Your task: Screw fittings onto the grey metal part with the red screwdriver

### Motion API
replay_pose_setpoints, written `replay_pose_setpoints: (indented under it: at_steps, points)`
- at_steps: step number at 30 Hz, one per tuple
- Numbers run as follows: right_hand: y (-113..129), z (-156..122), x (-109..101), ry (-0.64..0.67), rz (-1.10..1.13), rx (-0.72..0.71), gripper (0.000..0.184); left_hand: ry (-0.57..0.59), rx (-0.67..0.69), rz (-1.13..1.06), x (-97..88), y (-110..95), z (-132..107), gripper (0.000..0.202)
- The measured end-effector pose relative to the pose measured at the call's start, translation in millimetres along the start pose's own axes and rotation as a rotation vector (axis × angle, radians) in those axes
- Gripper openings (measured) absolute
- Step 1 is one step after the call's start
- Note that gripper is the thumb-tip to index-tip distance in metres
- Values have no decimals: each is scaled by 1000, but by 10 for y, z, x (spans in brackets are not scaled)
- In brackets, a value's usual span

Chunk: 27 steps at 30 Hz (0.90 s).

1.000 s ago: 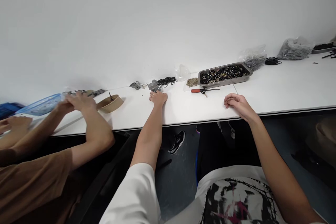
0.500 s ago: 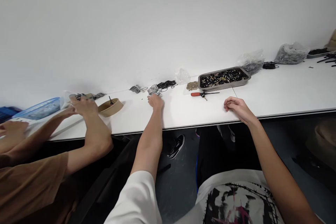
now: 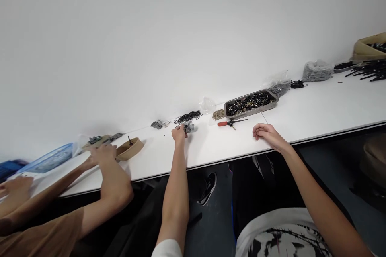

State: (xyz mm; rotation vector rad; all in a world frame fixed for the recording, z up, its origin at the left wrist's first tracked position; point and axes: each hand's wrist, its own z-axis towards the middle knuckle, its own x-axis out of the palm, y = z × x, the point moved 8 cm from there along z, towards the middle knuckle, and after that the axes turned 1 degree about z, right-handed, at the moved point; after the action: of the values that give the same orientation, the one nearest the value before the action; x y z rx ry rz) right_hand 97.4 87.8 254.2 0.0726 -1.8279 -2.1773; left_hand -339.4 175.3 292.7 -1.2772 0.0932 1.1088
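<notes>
My left hand (image 3: 179, 133) is closed on a small grey metal part (image 3: 189, 127) with a round opening, just above the white table (image 3: 205, 148). Behind it lies a bundle of black cords or rings (image 3: 188, 117). My right hand (image 3: 267, 134) hovers by the table's front edge, fingers loosely curled; nothing shows in it. A screwdriver with a red handle (image 3: 223, 123) lies between my hands, with a small black and brass piece (image 3: 232, 125) against its shaft. Beyond it are a metal tray (image 3: 251, 114) of black and brass pieces and a pile of small brass bits (image 3: 218, 114).
To the left a co-worker's hands (image 3: 104, 153) work near a tan round container (image 3: 132, 150) and a blue basket (image 3: 54, 158). Another grey metal part (image 3: 157, 124) lies by the wall. Plastic bags (image 3: 317, 71), black rods (image 3: 370, 70) and a yellowish bin (image 3: 366, 50) stand at the right.
My left hand has lifted the grey metal part from beside the black bundle and brought it slightly toward me. The view has shifted; my right hand stays nearly in place.
</notes>
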Motion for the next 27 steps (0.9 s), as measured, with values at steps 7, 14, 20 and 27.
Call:
replay_pose_setpoints:
  at_steps: [7, 14, 20, 27]
  points:
    - [5, -19, 15, 29, -7, -18, 17, 271, -54, -606, 242, -596, -692, 31]
    - [76, -92, 143, -1, -120, -91, 60, 650, -120, -941, 888, -1403, -1753, 33]
    - [76, -93, 60, -120, -207, -144, 56, 710, -145, -999, 1176, -1711, -2096, 40]
    - [104, -115, -241, -402, -293, -268, 40, 1000, -172, -993, 1258, -1748, -2263, 41]
